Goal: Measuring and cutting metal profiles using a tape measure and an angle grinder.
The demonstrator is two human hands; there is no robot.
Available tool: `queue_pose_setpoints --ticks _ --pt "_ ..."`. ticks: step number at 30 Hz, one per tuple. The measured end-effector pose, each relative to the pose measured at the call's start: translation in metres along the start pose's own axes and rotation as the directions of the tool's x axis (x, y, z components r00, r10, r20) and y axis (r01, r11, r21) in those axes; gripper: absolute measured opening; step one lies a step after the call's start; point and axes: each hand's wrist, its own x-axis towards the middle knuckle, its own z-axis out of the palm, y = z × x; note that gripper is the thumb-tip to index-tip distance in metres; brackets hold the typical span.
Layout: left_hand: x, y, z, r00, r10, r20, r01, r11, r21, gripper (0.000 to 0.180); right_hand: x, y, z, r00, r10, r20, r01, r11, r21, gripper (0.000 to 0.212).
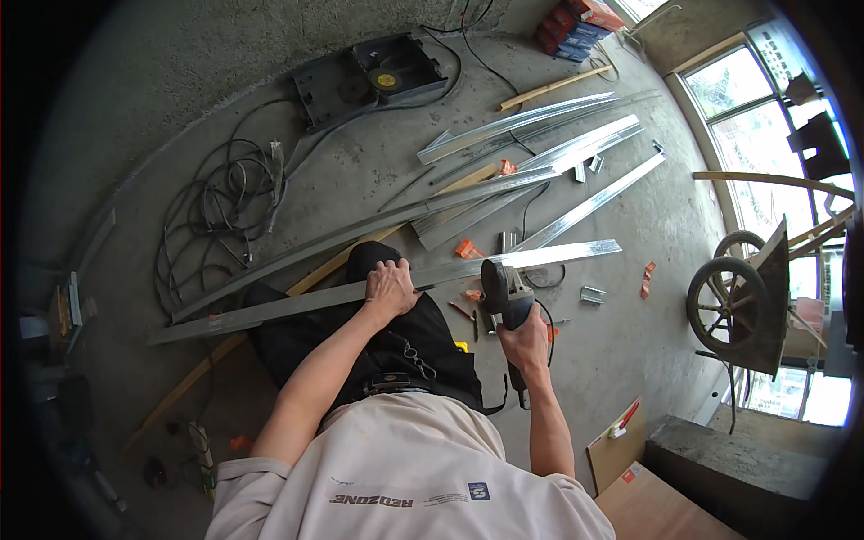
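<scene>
While the left hand point(392, 290) pressed down on a long metal channel point(306, 306) at the centre of the frame, its fingers curled over the upper edge, the right hand point(526, 342) gripped an angle grinder point(517, 310) just right of centre, fingers wrapped round the dark body. The channel ran from the lower left to the right of centre, over the person's black trousers point(450, 360); the grinder's round head stood at its near edge — whether they touched could not be told. Toward the upper left lay an open black case point(317, 94), its two halves spread on the floor, with a yellow disc point(386, 80) in the right half and a dark round shape in the other. Red and blue boxes point(571, 38) were stacked at the top right, and their contents could not be seen. At the right edge stood a wheelbarrow point(760, 315) — its inside could not be made out. A coil of cable point(220, 202) filled the left of the frame, more metal channels point(517, 128) lay in the upper middle, and a wooden strip point(184, 382) passed beneath the held channel toward the lower left.
</scene>
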Motion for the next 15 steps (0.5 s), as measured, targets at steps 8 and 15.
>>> queue_pose_setpoints --ticks 8,15 --pt "-0.001 -0.003 -0.025 0.991 0.015 0.133 -0.011 0.999 -0.031 0.073 0.010 0.004 0.015 0.997 -0.009 0.072 0.010 1.000 -0.017 0.055" --pt "-0.005 -0.009 -0.018 0.998 -0.008 0.063 0.016 0.992 -0.123 0.067 0.029 0.005 0.022 0.990 -0.079 0.119 0.081 0.997 -0.014 0.054"
